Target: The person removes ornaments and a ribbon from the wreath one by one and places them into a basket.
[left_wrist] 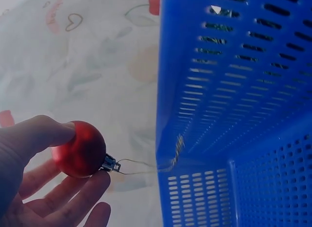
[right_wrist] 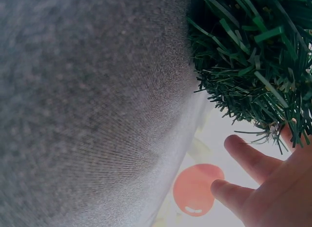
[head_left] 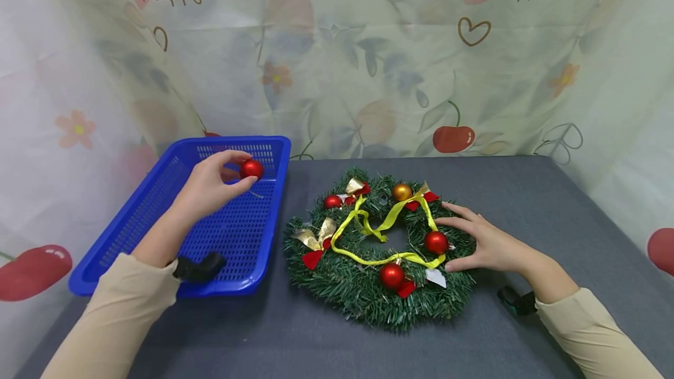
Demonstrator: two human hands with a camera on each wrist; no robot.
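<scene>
1. Pinching a small, round, satiny red ball (head_left: 251,169) between thumb and fingers, the left hand (head_left: 216,185) is raised, its palm side facing the ball.
2. Fitted to the ball is a silvery ribbed cap (left_wrist: 110,163); from it extends a thin gold-coloured cord (left_wrist: 177,148), drawn out as a narrow loop.
3. Beneath the left hand stands a rectangular, perforated blue plastic basket (head_left: 237,233); in the head view the ball appears over its far right portion.
4. At the opposite side, the right hand (head_left: 489,244) is spread wide, thumb and fingers apart, fingertips at the outer right edge of a round wreath of green tinsel needles (head_left: 342,291); how firmly they touch cannot be told.
5. Set upon the wreath: three shiny red balls (nearest one (head_left: 392,276)), one gold ball (head_left: 402,192), gold-and-red fabric bows (left example (head_left: 316,237)) and a small white paper tag (head_left: 436,278). A flat yellow ribbon (head_left: 396,213) winds loosely over the wreath and across its central hole.
6. Supporting basket and wreath, side by side, is a bench covered in dark grey cloth (head_left: 526,209); behind hangs a pale printed fabric curtain (head_left: 326,28).
</scene>
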